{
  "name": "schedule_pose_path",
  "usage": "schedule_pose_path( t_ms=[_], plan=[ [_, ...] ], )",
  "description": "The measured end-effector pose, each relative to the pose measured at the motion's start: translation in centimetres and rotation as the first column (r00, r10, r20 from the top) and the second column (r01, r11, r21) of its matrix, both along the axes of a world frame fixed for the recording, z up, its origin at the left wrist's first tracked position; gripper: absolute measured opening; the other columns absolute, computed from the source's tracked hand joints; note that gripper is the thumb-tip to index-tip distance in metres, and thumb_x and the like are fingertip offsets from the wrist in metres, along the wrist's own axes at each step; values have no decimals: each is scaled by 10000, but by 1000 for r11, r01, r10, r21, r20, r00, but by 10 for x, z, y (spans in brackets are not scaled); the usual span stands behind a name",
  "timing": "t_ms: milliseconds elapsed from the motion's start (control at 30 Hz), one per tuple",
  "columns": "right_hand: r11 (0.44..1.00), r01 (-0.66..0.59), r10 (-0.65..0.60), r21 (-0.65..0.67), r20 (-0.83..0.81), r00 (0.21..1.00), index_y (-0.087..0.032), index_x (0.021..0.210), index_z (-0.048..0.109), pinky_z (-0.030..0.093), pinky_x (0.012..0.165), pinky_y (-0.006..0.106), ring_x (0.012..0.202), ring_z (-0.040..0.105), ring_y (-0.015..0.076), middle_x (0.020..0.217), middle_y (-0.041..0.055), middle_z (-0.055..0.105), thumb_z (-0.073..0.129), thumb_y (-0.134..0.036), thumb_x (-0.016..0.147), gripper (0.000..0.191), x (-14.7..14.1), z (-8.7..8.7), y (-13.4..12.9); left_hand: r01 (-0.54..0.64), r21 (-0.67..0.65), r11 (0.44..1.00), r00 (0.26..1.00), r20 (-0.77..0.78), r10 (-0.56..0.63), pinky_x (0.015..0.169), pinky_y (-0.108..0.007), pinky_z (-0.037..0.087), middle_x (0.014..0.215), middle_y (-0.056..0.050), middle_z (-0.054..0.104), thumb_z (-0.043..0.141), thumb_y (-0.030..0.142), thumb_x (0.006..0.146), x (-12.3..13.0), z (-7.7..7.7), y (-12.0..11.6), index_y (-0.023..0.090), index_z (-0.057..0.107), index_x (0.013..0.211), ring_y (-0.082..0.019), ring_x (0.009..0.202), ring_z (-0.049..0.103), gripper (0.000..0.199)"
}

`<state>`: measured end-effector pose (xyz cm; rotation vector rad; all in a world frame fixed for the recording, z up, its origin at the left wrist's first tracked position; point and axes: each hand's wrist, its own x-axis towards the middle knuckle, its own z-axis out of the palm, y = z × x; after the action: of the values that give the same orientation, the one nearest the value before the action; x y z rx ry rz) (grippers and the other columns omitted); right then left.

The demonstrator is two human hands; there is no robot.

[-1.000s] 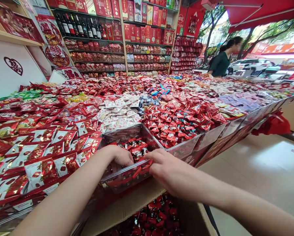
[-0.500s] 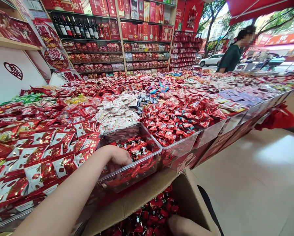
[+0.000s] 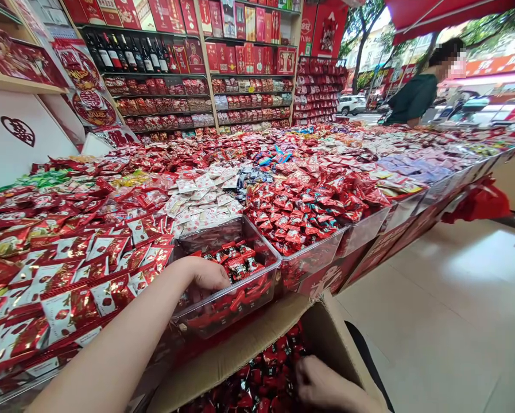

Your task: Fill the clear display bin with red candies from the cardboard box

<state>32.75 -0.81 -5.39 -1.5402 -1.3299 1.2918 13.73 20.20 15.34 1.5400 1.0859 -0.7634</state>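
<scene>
My left hand (image 3: 208, 276) reaches over the front rim into a clear plastic bin (image 3: 257, 235) that holds red-wrapped candies (image 3: 245, 264). Its fingers bend down behind the front wall; their tips are hidden among the candies, so their grip cannot be made out. Below the bin, an opened cardboard box (image 3: 341, 338) holds many dark red, shiny wrapped candies (image 3: 261, 373). My right hand (image 3: 315, 378) is inside the box at its right side, fingers curled closed against the candies. What lies in its fingers, if anything, is hidden.
Heaps of white packets (image 3: 205, 198), red twisted candies (image 3: 295, 206) and red-and-white packets (image 3: 68, 298) surround the bin. Shelves with wine bottles (image 3: 130, 53) and red boxes stand behind. A person (image 3: 416, 97) is at the far right of the display, beside tiled floor (image 3: 429, 298).
My right hand has risen slightly among the candies in the box and shows more of its curled fingers. The left hand stays in the bin. The person at the back has leaned and shifted right.
</scene>
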Motion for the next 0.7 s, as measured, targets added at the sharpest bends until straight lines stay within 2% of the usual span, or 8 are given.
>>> schedule_pose_path(
  t_ms=[67, 167, 267, 333, 433, 600, 667, 700],
  plan=[
    [995, -30, 10, -91, -215, 977, -173, 421, 392, 257, 423, 217, 456, 392, 78, 543, -3, 508, 451, -111, 468, 97, 7, 18, 2, 1, -6, 1000, 1000, -4, -1, 522, -293, 505, 579, 10, 605, 579, 375, 637, 1, 0, 0, 188, 502, 621, -159, 486, 598, 204],
    [977, 37, -150, -209, -554, 819, -144, 483, 347, 255, 407, 175, 441, 386, 39, 657, -2, 536, 430, -127, 512, 90, 18, 54, 5, 6, 13, 1000, 1000, -13, -6, 525, -286, 505, 584, 5, 608, 587, 414, 626, 4, 2, -1, 185, 510, 639, -156, 496, 597, 242],
    [967, 148, -252, -207, -684, 684, -141, 521, 340, 340, 447, 175, 472, 464, 55, 611, -26, 491, 495, -121, 540, 157, 24, 90, 7, 4, 21, 1000, 1000, -14, -4, 519, -275, 502, 584, 4, 605, 586, 473, 617, 6, 3, 0, 185, 490, 634, -153, 497, 594, 304],
    [962, 196, -272, -190, -708, 652, -146, 539, 341, 387, 474, 202, 479, 502, 80, 562, -44, 455, 539, -136, 565, 200, 24, 107, 9, -2, 24, 1000, 1000, -14, 3, 515, -270, 500, 576, 10, 599, 592, 491, 606, 7, 3, 0, 188, 476, 637, -152, 498, 593, 326],
    [962, 238, -266, -138, -677, 686, -149, 583, 373, 419, 503, 223, 513, 528, 99, 566, -39, 475, 573, -169, 604, 203, 20, 120, 12, -14, 23, 1000, 1000, -13, 14, 521, -269, 500, 572, 14, 595, 601, 504, 591, 6, 2, 0, 186, 471, 635, -154, 506, 596, 347],
    [956, 292, -257, -13, -511, 820, -143, 625, 390, 413, 517, 198, 522, 489, 54, 732, 2, 541, 564, -163, 625, 175, 13, 121, 16, -14, 17, 1000, 1000, -26, 14, 532, -281, 501, 550, 10, 594, 600, 503, 600, 6, 3, -1, 185, 458, 632, -159, 506, 600, 350],
    [979, 202, -183, -11, -476, 860, -155, 727, 413, 389, 490, 179, 506, 475, 49, 704, -20, 527, 531, -128, 626, 158, 11, 118, 12, -12, 25, 1000, 1000, -28, 13, 533, -283, 502, 556, 4, 598, 594, 495, 611, 6, 4, -1, 183, 461, 637, -160, 505, 602, 341],
    [994, 112, -108, -17, -461, 881, -164, 808, 428, 373, 479, 168, 502, 466, 45, 692, -32, 518, 508, -106, 627, 206, 10, 118, 8, -10, 24, 1000, 1000, -23, 11, 532, -282, 502, 567, 1, 602, 592, 490, 616, 5, 4, -1, 181, 467, 641, -160, 507, 603, 335]
  ],
)
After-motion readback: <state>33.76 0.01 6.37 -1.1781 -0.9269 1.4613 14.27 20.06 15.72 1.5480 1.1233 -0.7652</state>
